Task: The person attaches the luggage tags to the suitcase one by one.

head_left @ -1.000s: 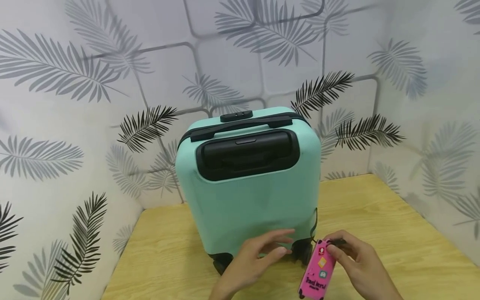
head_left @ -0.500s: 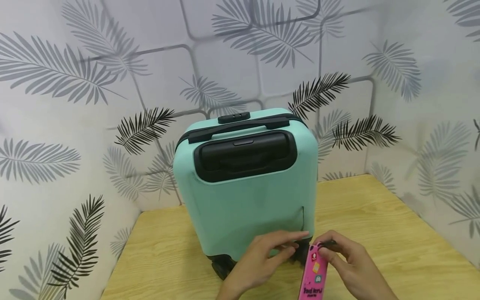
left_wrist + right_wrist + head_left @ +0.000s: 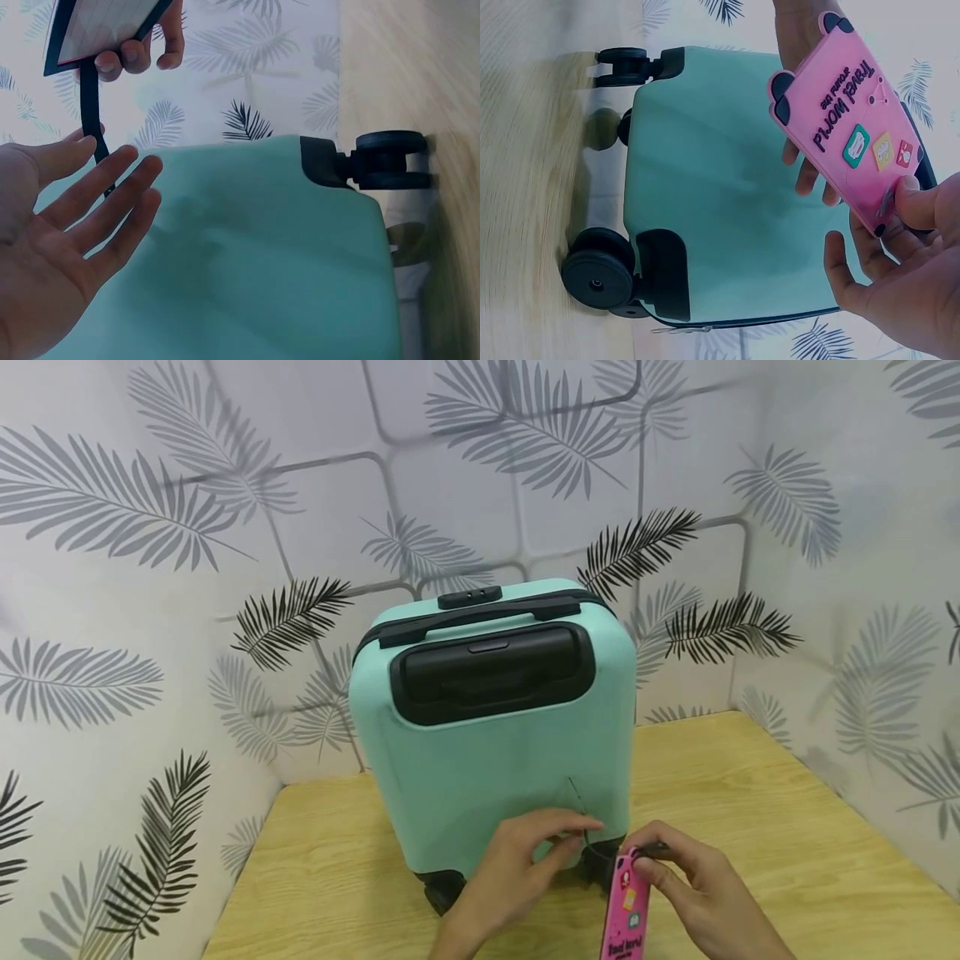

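Bare left hand (image 3: 513, 872) and bare right hand (image 3: 697, 885), slender, round-tipped fingers (image 3: 131, 229), bare lower forearms (image 3: 750, 931)

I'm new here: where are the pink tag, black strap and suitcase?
Pink tag (image 3: 853, 124), right wrist view: printed face.
Black strap (image 3: 91, 111), left wrist view: flat middle.
Suitcase (image 3: 491, 760), head view: green shell.

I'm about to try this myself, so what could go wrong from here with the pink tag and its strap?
The strap might slip from the left hand, since it seems held only between thumb and fingertip. The tag could twist or drop, as the right hand pinches it near one end and the other end is unsupported.
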### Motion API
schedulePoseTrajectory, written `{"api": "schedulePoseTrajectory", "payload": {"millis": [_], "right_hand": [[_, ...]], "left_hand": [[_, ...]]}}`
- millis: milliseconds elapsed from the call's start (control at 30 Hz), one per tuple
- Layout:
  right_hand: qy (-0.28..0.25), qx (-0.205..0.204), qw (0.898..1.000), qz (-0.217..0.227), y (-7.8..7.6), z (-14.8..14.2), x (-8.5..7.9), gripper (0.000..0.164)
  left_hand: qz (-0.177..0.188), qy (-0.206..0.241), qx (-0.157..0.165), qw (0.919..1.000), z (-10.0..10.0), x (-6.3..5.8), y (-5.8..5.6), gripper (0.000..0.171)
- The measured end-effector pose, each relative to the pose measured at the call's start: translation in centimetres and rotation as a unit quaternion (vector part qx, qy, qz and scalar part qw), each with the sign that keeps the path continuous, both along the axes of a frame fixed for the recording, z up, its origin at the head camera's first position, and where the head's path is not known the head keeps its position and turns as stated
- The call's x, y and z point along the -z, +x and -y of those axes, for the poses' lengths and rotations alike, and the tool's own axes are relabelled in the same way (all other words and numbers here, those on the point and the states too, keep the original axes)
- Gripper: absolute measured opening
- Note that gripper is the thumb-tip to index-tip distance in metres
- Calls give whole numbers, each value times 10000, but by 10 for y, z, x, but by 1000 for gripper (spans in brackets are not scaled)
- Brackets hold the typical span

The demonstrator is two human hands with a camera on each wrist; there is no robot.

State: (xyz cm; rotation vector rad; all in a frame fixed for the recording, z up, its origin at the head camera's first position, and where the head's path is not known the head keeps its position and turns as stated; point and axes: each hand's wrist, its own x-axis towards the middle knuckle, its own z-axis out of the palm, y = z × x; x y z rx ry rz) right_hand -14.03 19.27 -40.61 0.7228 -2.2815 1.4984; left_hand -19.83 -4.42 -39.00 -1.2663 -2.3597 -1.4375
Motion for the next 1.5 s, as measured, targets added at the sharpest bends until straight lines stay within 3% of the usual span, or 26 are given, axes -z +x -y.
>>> {"api": "schedulePoseTrajectory", "payload": {"millis": [233,467,600,800,1000,1200,1400,1500], "right_hand": [[25,44,10000,-62,1,3,-3,22],[-245,173,9993,-240,1,8,-10,21],[-434,169,9984,-313,0,12,-13,21],[-671,165,9960,-564,-2,15,-18,27],[-930,-69,9951,-336,-2,18,-25,27],[-1257,-518,9906,-165,-2,20,-29,22],[-1677,-1158,9785,-332,-5,23,-34,25],[-1712,-972,9794,-444,-6,26,-39,26]], "left_hand": [[-1025,-291,-707,9918,2,-9,7,25],[-2175,-635,-1392,9640,3,-15,11,23],[-2610,-645,-1602,9498,4,-19,13,24],[-3066,-587,-1674,9352,7,-27,15,21],[-3336,-473,-1772,9247,12,-40,17,17],[-3428,-364,-1812,9211,16,-47,17,17],[-3792,-263,-1811,9070,18,-53,16,18],[-3894,-185,-1831,9025,20,-59,17,18]]}}
